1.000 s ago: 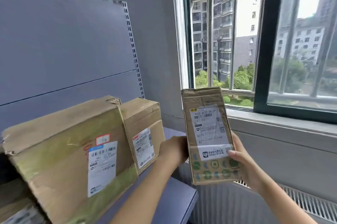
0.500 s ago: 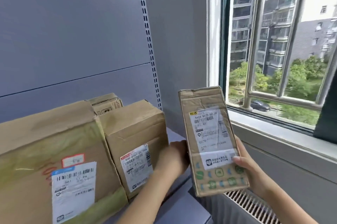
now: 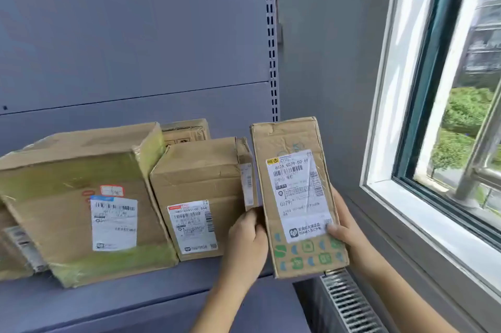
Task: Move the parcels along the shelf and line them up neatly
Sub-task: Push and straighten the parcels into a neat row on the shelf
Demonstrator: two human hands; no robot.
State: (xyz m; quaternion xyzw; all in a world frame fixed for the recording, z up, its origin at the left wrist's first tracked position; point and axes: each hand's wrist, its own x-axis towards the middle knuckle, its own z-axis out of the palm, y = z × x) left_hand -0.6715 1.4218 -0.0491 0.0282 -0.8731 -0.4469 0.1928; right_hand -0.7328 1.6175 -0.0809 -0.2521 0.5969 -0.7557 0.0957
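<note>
1. Now, you hold the narrow parcel [image 3: 298, 197] with both hands at the right end of the shelf [image 3: 135, 294], just beside the middle parcel [image 3: 200, 197]. I cannot tell if its lower end touches the shelf.
2. Your left hand [image 3: 245, 246] has its fingers [image 3: 249, 217] curled round the left long edge. Your right hand [image 3: 344, 227] takes the right long edge, with the thumb pressed on the front at the corner of the label. Its other fingers are hidden behind.
3. The cardboard looks stiff, though creased and a little dented at the top. I judge the parcel to be light and safe under a normal grip. The glossy label may slip under your thumb, so the bare long edges, low down, seem the better place to hold.
4. Its long axis stands nearly upright, with the top leaning slightly to the left. The label face points toward you, with the text the right way up.
5. The large parcel [image 3: 81, 197] further left also shows its label to the near side, so I think this face should go level with theirs.
</note>
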